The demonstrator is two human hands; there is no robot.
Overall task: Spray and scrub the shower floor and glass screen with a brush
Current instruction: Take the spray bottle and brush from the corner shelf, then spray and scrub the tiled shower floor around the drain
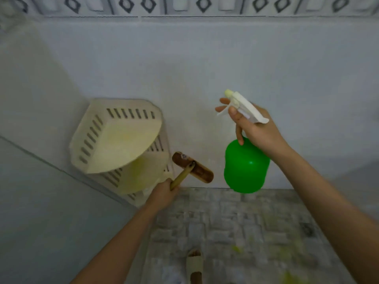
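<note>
My right hand point(254, 128) grips a green spray bottle point(246, 167) by its white trigger head, two fingers on the trigger, nozzle aimed at the wall ahead. My left hand point(162, 194) is closed on the pale wooden handle of a scrub brush point(192, 167); its brown head is raised near the wall, just above the floor line. The shower floor point(235, 226) is grey patterned tile with yellowish spots. A glass screen point(41, 201) fills the lower left, blurred.
A cream two-tier corner shelf point(114, 140) hangs where the wall and the screen meet, right beside the brush head. A sandalled foot point(194, 265) stands on the tiles at the bottom centre. The grey tiled wall point(205, 58) carries a patterned border at its top.
</note>
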